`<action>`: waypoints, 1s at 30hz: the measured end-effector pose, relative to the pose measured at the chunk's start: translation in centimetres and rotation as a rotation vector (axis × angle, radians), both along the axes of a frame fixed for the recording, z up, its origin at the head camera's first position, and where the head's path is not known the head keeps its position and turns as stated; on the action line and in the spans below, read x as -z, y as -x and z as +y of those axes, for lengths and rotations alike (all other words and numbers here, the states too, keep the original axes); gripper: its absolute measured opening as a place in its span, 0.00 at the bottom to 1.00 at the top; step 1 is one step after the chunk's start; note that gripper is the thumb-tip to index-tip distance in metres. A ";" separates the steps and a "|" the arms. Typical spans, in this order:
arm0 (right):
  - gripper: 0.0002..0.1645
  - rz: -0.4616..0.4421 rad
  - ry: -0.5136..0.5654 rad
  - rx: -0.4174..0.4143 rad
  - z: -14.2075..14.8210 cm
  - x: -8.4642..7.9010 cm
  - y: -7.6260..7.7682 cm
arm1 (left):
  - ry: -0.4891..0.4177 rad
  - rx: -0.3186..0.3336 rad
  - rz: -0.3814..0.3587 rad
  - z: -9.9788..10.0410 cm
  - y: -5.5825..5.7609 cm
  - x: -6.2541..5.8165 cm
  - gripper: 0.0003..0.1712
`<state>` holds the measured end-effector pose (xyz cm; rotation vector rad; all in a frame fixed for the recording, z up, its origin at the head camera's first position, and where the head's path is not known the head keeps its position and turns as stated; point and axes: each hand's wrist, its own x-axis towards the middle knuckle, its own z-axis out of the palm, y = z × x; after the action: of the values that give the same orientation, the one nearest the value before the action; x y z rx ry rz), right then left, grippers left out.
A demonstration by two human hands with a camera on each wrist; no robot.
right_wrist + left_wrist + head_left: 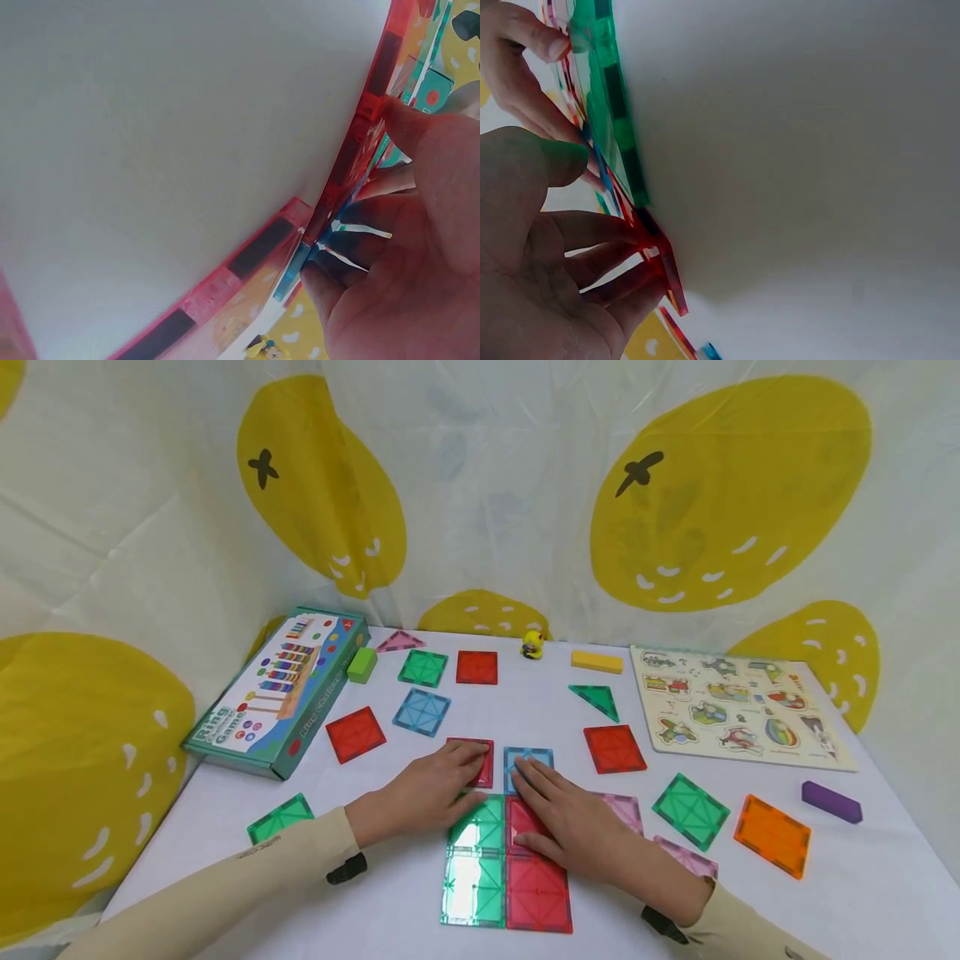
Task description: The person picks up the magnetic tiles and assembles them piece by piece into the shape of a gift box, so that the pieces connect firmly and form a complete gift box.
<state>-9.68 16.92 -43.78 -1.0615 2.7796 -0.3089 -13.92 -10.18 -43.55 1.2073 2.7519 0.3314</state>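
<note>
Translucent square magnetic tiles lie flat in front of me: a green pair (474,891) on the left beside a red pair (538,897). My left hand (427,785) rests its fingers on another red tile (486,768) at the far end of the green column, its thumb at the upper green tile. The right hand (581,827) lays its fingertips on a light blue tile (528,753) beyond the red column, and its thumb touches the red tiles. A narrow gap shows between the far red and blue tiles. A pink tile (622,810) is partly hidden by the right hand.
Loose tiles surround the hands, among them a red square (615,749), a green square (691,812) and an orange one (772,835). A game box (281,693) stands at left, a picture puzzle board (738,706) at right. A small yellow figure (532,644) stands at the back.
</note>
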 end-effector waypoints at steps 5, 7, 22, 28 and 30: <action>0.52 0.006 0.003 -0.002 0.0 0.0 -0.1 | 0.021 0.046 0.019 1.0 -0.3 0.0 0.38; 0.52 0.005 -0.001 -0.002 0.0 0.0 -0.1 | 0.033 0.054 0.029 1.1 -0.5 0.1 0.40; 0.53 -0.001 -0.007 0.002 0.0 0.1 -0.1 | -0.037 0.038 0.010 0.1 -1.1 1.0 0.41; 0.53 -0.057 -0.023 0.013 -0.4 -0.7 -0.1 | -0.026 0.050 -0.006 -0.2 -1.4 0.8 0.42; 0.53 -0.071 -0.016 0.024 -0.6 -1.1 0.2 | -0.029 0.055 -0.007 -0.3 -1.4 0.8 0.42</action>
<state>-9.89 16.33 -42.64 -0.9941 2.7295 -0.3208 -12.48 -10.45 -44.33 1.2832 2.7116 0.3699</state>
